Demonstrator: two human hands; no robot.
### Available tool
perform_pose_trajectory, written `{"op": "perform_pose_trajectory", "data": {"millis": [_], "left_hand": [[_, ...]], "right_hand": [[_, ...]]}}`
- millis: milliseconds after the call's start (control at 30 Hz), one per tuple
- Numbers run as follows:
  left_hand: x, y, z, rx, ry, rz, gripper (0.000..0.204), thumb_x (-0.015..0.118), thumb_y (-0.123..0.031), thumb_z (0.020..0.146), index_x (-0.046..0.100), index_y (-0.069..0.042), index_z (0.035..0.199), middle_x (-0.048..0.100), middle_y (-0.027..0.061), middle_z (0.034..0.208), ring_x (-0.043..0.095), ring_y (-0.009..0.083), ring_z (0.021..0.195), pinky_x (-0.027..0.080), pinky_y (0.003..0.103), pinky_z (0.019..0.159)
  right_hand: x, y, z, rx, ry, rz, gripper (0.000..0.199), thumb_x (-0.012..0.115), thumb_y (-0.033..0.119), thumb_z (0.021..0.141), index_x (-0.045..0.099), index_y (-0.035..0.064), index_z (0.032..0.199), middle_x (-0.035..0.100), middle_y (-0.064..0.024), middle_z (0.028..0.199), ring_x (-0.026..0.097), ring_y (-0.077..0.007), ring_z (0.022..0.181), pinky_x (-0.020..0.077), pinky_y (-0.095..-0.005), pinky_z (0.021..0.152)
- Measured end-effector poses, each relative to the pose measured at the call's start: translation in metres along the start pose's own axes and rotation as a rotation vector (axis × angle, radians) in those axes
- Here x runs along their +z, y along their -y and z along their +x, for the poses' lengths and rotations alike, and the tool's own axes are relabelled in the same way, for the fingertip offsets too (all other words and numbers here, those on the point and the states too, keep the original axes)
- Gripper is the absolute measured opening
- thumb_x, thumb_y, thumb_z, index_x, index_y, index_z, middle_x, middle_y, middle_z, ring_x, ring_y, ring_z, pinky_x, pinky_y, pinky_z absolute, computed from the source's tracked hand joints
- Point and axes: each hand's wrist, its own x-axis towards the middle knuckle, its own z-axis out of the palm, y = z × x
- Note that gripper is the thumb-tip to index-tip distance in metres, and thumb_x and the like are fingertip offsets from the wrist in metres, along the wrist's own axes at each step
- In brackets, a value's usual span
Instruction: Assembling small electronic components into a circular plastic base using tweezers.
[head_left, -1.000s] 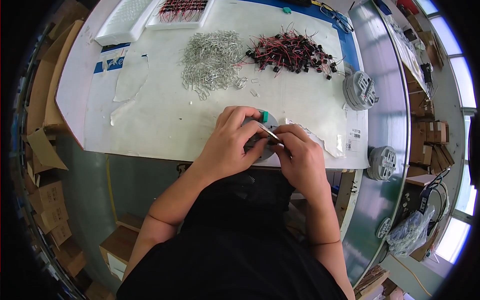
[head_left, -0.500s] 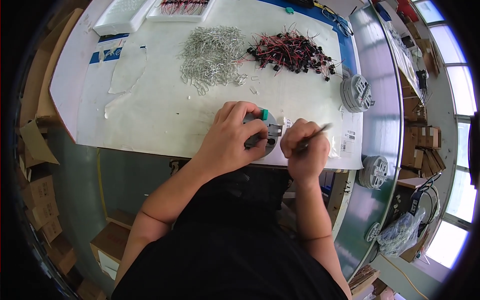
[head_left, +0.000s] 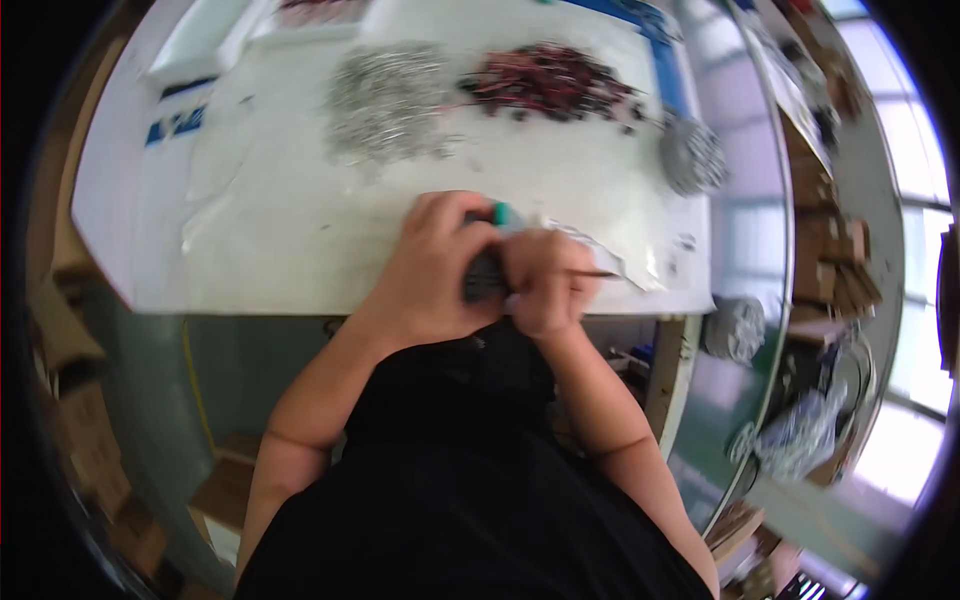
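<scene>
Near the front edge of the white table, my left hand [head_left: 430, 275] is curled around a round grey housing [head_left: 482, 276] with a green block [head_left: 501, 213] at its far side. Fingers hide most of the housing. My right hand [head_left: 548, 280] is closed on a thin dark tool [head_left: 598, 273], one end of which sticks out to the right. This hand is against the housing's right side, blurred by motion, and whatever it touches there is hidden. Farther back lie a pile of small bent metal wire pieces [head_left: 390, 105] and a heap of small black parts with red and black wires [head_left: 550, 82].
White trays [head_left: 205, 40] stand at the back left, one holding wired parts. A stack of round grey housings [head_left: 693, 157] sits at the table's right, and another stack [head_left: 737, 328] stands beyond the edge. Cardboard boxes [head_left: 840, 250] line the right side.
My right hand has moved left with the tool, from beside the housing to against it. My left hand keeps its hold. The whole view has shifted and blurred.
</scene>
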Motion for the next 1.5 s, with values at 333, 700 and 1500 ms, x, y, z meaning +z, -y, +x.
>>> {"op": "perform_pose_trajectory", "data": {"millis": [333,700,1500], "left_hand": [[0.008,-0.003,-0.002,-0.053,0.049,0.010,0.055,0.086,-0.010,0.067,0.062,-0.008,0.117,0.056,0.0157,0.138,0.052,0.0373,0.128,0.044,0.049,0.110],[0.010,-0.001,-0.002,-0.010,0.052,0.059,0.057,0.088,-0.018,0.070,0.064,-0.008,0.121,0.057,0.0157,0.135,0.051,0.0377,0.125,0.044,0.050,0.108],[-0.006,-0.020,0.013,-0.038,0.025,0.118,0.094,0.096,-0.024,0.063,0.051,-0.008,0.144,0.052,0.0178,0.150,0.049,0.0413,0.135,0.042,0.052,0.115]], "right_hand": [[-0.153,0.116,-0.067,0.093,-0.609,-1.011,0.027,0.081,0.011,0.092,0.067,0.0021,0.114,0.066,-0.0077,0.092,0.057,-0.0162,0.068,0.0465,-0.0293,0.064],[-0.264,0.112,-0.163,0.561,-0.703,-1.296,0.093,0.100,0.027,0.070,0.052,0.0105,0.148,0.071,-0.0197,0.124,0.071,-0.0406,0.109,0.0553,-0.0454,0.099],[-0.337,-0.110,0.236,0.124,0.219,-0.788,0.100,0.098,0.003,0.066,0.049,0.0134,0.152,0.067,-0.0141,0.134,0.070,-0.0239,0.115,0.0579,-0.0364,0.091]]}}
